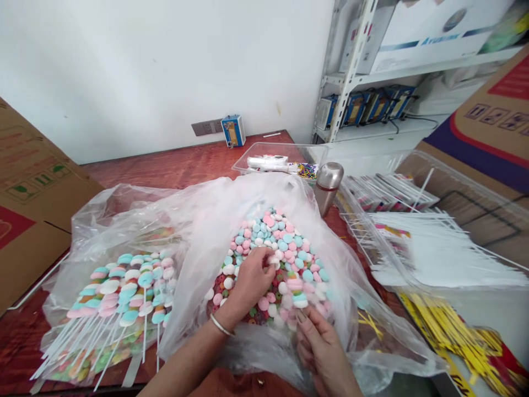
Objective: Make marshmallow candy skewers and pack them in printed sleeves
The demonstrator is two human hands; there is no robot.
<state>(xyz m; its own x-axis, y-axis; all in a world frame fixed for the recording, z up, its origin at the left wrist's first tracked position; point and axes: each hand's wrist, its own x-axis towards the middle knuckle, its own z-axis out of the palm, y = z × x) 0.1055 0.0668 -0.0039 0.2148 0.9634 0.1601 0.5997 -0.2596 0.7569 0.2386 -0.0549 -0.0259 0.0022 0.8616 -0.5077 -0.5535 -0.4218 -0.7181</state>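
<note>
Skewer (296, 286) gripped in right hand (320, 342); left hand (254, 275) pinches white candy (273, 260).
Tilting right could shed pieces onto loose candies (287, 238) under left hand.

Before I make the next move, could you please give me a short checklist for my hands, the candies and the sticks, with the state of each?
1. Right hand holds the candy stack: ok.
2. Left hand has its fingertips at a white candy: ok.
3. That candy is firmly gripped: cannot tell.
4. Bag is open, with loose candies showing: ok.
5. Filled sticks lie apart from the loose candies, at the left: ok.
6. Bare sticks are available, at the right: ok.
</note>
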